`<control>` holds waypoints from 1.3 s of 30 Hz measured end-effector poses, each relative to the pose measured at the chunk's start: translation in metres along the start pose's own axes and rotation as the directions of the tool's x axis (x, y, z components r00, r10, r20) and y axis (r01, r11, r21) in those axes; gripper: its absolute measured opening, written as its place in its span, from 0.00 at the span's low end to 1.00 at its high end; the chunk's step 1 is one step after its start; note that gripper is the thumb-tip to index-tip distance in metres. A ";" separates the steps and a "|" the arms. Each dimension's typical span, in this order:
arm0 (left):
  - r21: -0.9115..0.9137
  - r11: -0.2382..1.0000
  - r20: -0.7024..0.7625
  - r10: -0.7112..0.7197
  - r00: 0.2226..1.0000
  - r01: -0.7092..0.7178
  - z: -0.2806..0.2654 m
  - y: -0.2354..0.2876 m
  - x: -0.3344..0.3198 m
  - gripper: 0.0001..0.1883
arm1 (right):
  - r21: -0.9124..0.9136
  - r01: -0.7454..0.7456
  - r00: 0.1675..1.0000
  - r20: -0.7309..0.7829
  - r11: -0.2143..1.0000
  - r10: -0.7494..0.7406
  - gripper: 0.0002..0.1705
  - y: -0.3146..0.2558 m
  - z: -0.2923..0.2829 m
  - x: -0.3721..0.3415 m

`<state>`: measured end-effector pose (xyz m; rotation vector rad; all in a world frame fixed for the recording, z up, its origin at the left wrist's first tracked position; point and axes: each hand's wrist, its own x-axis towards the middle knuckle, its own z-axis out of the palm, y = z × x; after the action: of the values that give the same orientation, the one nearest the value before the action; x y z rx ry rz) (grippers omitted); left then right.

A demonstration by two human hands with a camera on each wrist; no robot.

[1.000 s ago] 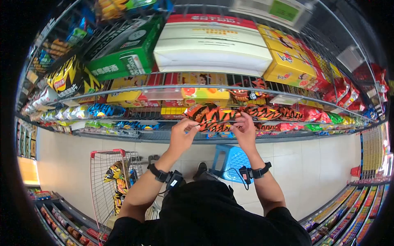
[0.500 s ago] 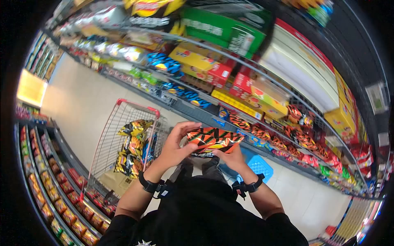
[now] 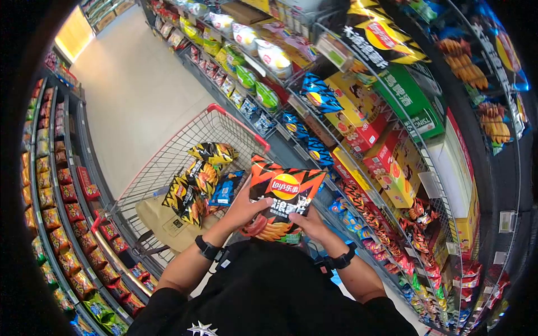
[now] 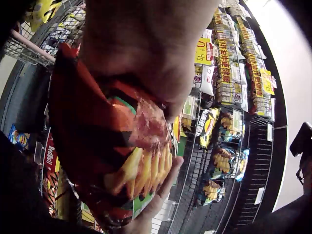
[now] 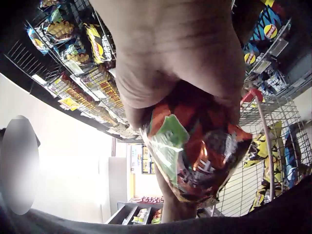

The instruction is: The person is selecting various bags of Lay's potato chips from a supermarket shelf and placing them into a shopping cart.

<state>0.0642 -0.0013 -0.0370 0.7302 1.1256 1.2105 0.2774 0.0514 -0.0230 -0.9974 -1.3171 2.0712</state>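
An orange-red bag of Lay's potato chips (image 3: 287,182) is in front of my torso, its printed face turned up. My left hand (image 3: 246,210) grips its left side and my right hand (image 3: 314,224) its lower right, with both thumbs lying on the front. The other fingers are mostly hidden behind the bag. In the left wrist view, the chips picture on the bag (image 4: 83,126) shows beneath the hand. From the right wrist, the bag (image 5: 200,156) overlaps part of the cart.
To my left stands a wire shopping cart (image 3: 241,126) holding black-and-yellow chip bags (image 3: 185,199), a blue packet (image 3: 227,187) and a brown paper bag (image 3: 174,227). Stocked shelves line both sides, with a green carton (image 3: 412,101) on the right. A blue stool (image 3: 336,278) is partly hidden by my right arm.
The orange-red bag has come away from the shelf to in front of my torso and tipped face up. My view has turned left, bringing the cart nearer the middle.
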 end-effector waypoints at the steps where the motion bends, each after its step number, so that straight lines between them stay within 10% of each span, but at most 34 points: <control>1: -0.059 0.998 -0.007 0.007 1.000 -0.008 -0.003 -0.001 0.002 0.30 | 0.082 -0.043 0.999 -0.009 0.996 0.044 0.32 -0.003 0.006 0.005; 5: -0.298 0.949 -0.021 -0.117 0.993 0.105 -0.016 0.001 -0.002 0.38 | 0.226 -0.148 0.981 -0.089 0.963 0.172 0.28 -0.011 0.025 0.020; 10: 0.088 0.996 0.004 -0.030 1.000 0.030 -0.027 0.007 0.000 0.37 | 0.282 -0.147 0.976 -0.115 0.948 0.185 0.29 -0.014 0.030 0.035; 13: -0.057 0.921 0.053 -0.382 0.923 0.385 -0.034 0.016 0.012 0.31 | 0.317 -0.186 0.978 -0.037 0.930 0.208 0.29 -0.014 0.026 0.037; 24: -0.173 0.900 0.162 -0.376 0.913 0.401 -0.023 0.023 0.040 0.35 | 0.439 -0.233 0.939 -0.130 0.868 0.318 0.26 -0.012 0.013 0.040; 27: -0.051 0.970 0.088 -0.231 0.969 0.236 -0.023 0.003 0.046 0.35 | 0.304 -0.120 0.946 -0.253 0.945 0.201 0.27 -0.009 0.011 0.040; 30: 0.373 0.902 -0.103 0.274 0.956 -0.218 -0.023 -0.024 0.048 0.33 | 0.170 -0.086 0.900 -0.409 0.982 0.150 0.28 -0.009 0.009 0.040; 35: 0.341 0.938 0.194 0.000 0.981 -0.068 -0.020 -0.003 0.037 0.36 | 0.050 -0.005 0.917 -0.397 0.999 0.025 0.34 -0.004 0.014 0.047; 39: 0.307 0.943 -0.064 0.152 0.986 -0.126 -0.014 0.010 0.039 0.39 | -0.136 0.061 0.980 -0.182 0.989 -0.085 0.41 -0.008 0.026 0.050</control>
<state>0.0465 0.0369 -0.0424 1.0116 1.3690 1.2101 0.2266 0.0763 -0.0248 -1.1517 -1.3824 1.8071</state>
